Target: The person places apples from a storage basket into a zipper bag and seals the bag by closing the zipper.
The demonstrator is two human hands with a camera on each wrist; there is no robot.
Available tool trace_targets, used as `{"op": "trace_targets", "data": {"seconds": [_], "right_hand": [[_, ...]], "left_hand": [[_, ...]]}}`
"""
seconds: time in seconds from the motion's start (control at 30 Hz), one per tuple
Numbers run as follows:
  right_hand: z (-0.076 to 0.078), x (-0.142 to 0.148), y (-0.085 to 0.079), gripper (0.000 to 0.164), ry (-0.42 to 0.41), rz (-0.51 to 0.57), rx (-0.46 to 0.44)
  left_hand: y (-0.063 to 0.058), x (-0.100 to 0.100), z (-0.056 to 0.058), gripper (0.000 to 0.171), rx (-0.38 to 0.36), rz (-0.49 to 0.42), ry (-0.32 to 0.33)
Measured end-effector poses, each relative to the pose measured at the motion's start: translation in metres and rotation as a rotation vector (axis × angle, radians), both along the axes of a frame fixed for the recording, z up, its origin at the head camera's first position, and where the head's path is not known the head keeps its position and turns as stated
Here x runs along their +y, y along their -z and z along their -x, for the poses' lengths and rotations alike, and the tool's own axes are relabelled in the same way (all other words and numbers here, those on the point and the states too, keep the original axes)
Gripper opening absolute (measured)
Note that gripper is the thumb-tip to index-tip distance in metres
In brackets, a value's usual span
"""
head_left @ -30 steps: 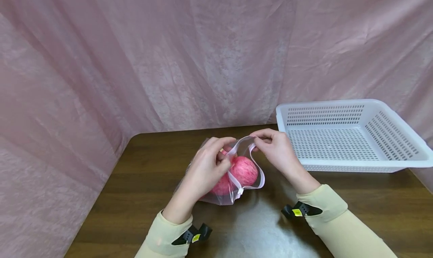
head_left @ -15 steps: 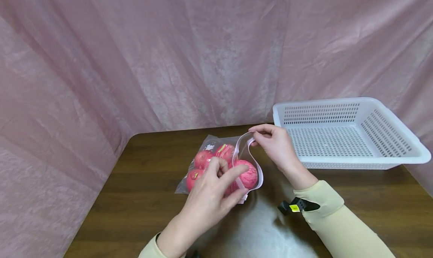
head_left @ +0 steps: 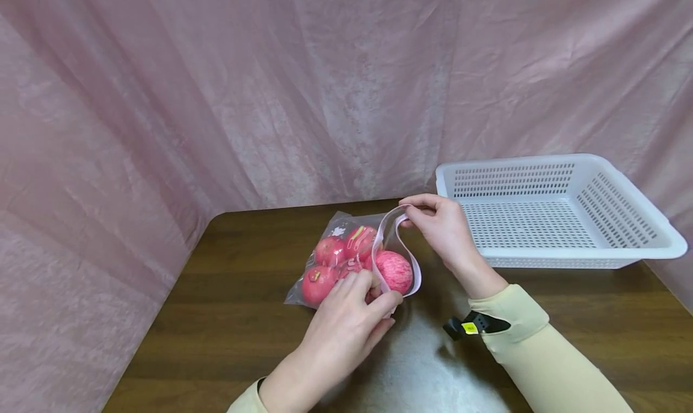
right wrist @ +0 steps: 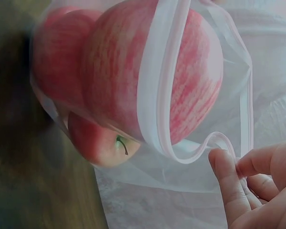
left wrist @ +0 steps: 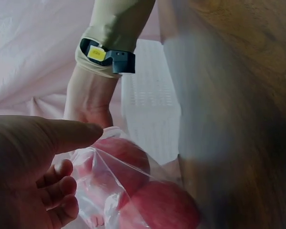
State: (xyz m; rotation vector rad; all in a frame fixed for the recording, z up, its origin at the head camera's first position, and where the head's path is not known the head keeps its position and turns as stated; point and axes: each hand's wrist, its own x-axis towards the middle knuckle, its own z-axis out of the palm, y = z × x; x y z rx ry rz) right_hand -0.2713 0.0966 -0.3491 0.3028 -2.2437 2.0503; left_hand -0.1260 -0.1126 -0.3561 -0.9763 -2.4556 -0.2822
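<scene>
A clear zip bag (head_left: 416, 275) with a pink-edged mouth lies on the table, several red apples inside. Its mouth gapes to the right, and one streaked apple (head_left: 394, 270) sits right at the opening. At the far corner of the mouth my right hand (head_left: 445, 229) pinches the zip edge between thumb and fingers; the right wrist view shows the pink strip (right wrist: 163, 76) bending toward those fingertips. My left hand (head_left: 346, 323) pinches the near end of the mouth, its fingers covering that corner. In the left wrist view, its thumb (left wrist: 74, 136) lies along the plastic beside the apples.
A white perforated plastic basket (head_left: 541, 258) stands at the right rear of the wooden table (head_left: 216, 341), close beside my right hand. A pink curtain (head_left: 303, 88) hangs behind the table's back edge.
My left hand has let go of the middle of the bag's mouth and moved down to its near corner, uncovering the apples. My right hand keeps its pinch on the far corner.
</scene>
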Motion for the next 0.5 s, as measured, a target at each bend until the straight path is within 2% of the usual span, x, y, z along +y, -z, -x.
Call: {"op": "trace_targets", "data": {"seconds": [0.2,0.3,0.5], "right_hand": [[0.002,0.0,0.001,0.023,0.001,0.031,-0.005],[0.001,0.002,0.001,0.024,0.0,0.059,-0.003],[0.002,0.006,-0.002,0.024,0.007,0.105,0.014]], "left_hand": [[0.003,-0.001,0.004,0.033,0.026,-0.019,-0.031],[0.001,-0.003,0.005,0.029,0.025,-0.037,-0.044],[-0.006,-0.013,0.008,0.031,0.073,-0.121,-0.063]]}}
